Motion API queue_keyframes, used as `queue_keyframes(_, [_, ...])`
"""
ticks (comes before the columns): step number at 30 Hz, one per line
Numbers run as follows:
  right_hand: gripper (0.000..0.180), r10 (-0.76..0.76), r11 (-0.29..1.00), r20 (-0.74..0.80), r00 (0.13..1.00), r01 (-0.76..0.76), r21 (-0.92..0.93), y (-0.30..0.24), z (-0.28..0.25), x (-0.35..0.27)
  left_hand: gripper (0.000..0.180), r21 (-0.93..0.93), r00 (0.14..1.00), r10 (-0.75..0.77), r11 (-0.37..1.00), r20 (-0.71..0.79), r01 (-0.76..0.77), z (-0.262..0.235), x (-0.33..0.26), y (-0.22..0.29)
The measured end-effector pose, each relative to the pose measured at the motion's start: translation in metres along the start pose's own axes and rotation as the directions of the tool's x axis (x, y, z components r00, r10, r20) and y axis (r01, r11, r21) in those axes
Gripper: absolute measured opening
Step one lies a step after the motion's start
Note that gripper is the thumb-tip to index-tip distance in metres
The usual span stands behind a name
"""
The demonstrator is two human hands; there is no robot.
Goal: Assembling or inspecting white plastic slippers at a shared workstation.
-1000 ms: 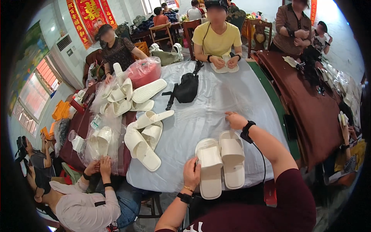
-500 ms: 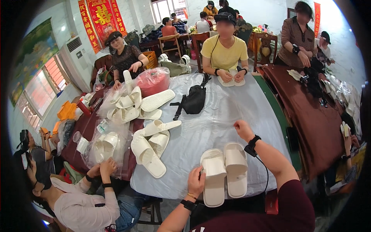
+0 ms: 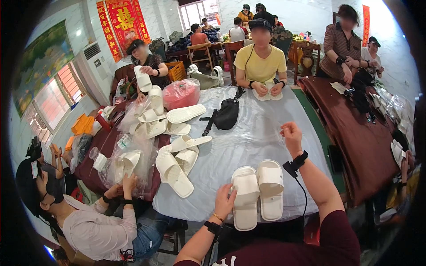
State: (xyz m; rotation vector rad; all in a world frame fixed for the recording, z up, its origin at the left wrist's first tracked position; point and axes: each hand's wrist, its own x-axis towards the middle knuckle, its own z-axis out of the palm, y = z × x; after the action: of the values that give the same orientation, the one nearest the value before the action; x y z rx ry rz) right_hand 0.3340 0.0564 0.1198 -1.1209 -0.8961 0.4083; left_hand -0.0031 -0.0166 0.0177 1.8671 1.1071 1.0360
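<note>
Where left hand [image 3: 225, 200] touches white slipper [image 3: 246, 200], right hand [image 3: 291, 134] curled, grip unclear

Bright room, daylight glowing in left window [image 3: 49, 113] and far window [image 3: 199, 14]! Right wall [image 3: 397, 40] glaring near-white; soft sheen across tablecloth [image 3: 235, 153]. Straight edges bowing, corners falling black; nearest slippers [image 3: 246, 204] sharp, faces [image 3: 260, 36] blurred, far background softening.

I see on my screen a black strapped bag [image 3: 226, 116] lying near a plastic-wrapped red bundle [image 3: 181, 95]. Off to the right I have a brown-covered table [image 3: 361, 142]. Farther back I make out a carved wooden chair [image 3: 306, 58], an orange crate [image 3: 177, 71] and a red-and-gold poster [image 3: 124, 23] on the pale wall [image 3: 301, 13].
</note>
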Motion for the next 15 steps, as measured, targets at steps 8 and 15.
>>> queue_keyframes(8, [0.003, -0.292, 0.66, 0.606, 0.74, 0.614, -0.433, -0.056, 0.008, -0.104, 0.034, -0.437, 0.939, -0.244, 0.837, 0.244, 0.33, -0.007, 0.012, 0.078])
queue_keyframes(15, [0.005, -0.249, 0.568, 0.724, 0.643, 0.703, -0.429, -0.054, -0.012, -0.173, 0.028, -0.611, 0.899, -0.314, 0.659, 0.307, 0.439, 0.002, 0.012, 0.09])
